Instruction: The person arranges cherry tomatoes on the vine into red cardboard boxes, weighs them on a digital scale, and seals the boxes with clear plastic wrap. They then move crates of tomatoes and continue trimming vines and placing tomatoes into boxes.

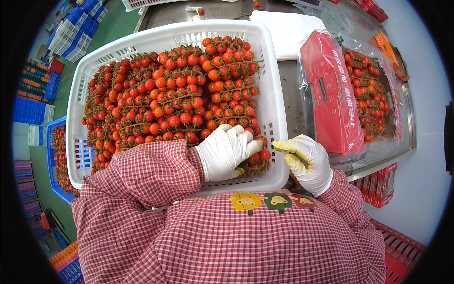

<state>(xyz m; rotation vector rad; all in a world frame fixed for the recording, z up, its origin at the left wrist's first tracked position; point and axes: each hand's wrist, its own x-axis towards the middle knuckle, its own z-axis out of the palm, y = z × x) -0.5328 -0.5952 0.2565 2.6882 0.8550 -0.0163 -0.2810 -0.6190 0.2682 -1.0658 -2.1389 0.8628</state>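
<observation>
A white plastic basket (280, 117) in front of me holds rows of cherry tomatoes on the vine (170, 92), mostly red with some orange. My left hand (227, 152), in a white glove, reaches into its near right corner. Its fingers and thumb are around a truss of cherry tomatoes (257, 161), partly hidden under the palm. Just outside the basket's right rim is my right hand (308, 161), also gloved, with yellow-stained fingertips. Its thumb and forefinger are apart, and I see nothing held between them.
On the metal table (292, 99), a red carton (330, 92) in clear plastic holds more tomatoes. White sheets (287, 32) lie behind it. An orange box (386, 53) stands at the far right. Left of the basket is a blue crate (53, 170) of tomatoes; stacked crates (74, 32) stand beyond.
</observation>
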